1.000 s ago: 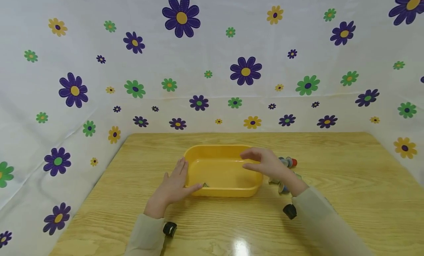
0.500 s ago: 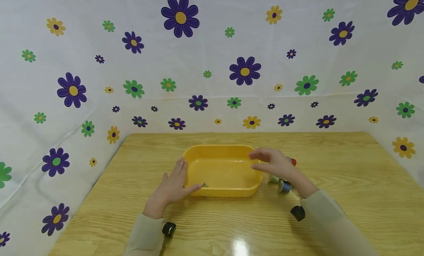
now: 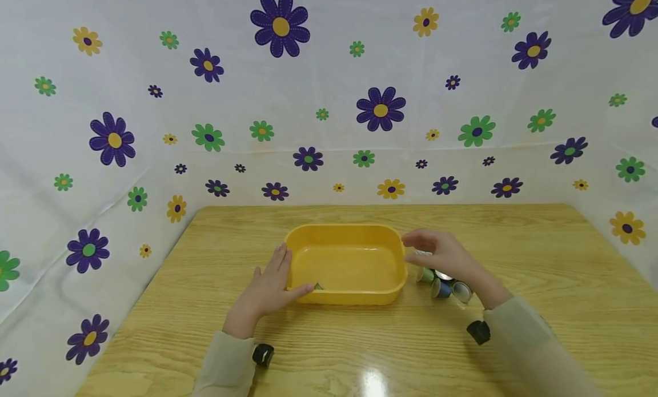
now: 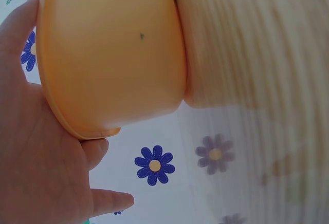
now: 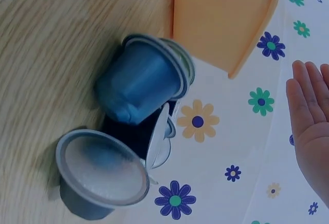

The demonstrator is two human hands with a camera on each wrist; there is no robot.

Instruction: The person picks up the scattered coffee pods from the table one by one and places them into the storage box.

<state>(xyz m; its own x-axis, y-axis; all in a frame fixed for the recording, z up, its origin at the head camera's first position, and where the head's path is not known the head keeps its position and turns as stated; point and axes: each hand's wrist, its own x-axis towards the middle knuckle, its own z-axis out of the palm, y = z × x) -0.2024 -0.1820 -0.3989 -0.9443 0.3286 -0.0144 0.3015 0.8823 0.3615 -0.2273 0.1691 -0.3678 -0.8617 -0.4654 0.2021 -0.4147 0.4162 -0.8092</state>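
Note:
A yellow plastic tub [image 3: 349,297] sits on the wooden table. My left hand [image 3: 267,294] rests along its left end, fingers straight on the rim and thumb laid over the front corner. Just off the right end hovers my right hand [image 3: 443,253], fingers loosely bent, nothing between them, fingertips right at the rim. Beneath and in front of it lie several coffee capsules: a green one [image 3: 424,275], a blue one [image 5: 141,77] and a silver-lidded one [image 5: 103,167] among them. The right hand covers part of this group. Inside the tub's front corner a small greenish piece [image 3: 319,286] shows.
The wooden table top [image 3: 339,351] runs back to a white cloth [image 3: 329,77] printed with flowers, which also hangs at both sides. A black device [image 3: 263,355] sits at the left wrist and another black device [image 3: 478,332] at the right.
My right hand has moved right, from above the tub's right part to just beyond its rim. The front capsules have come into view and the red one is now hidden. My left hand stays put.

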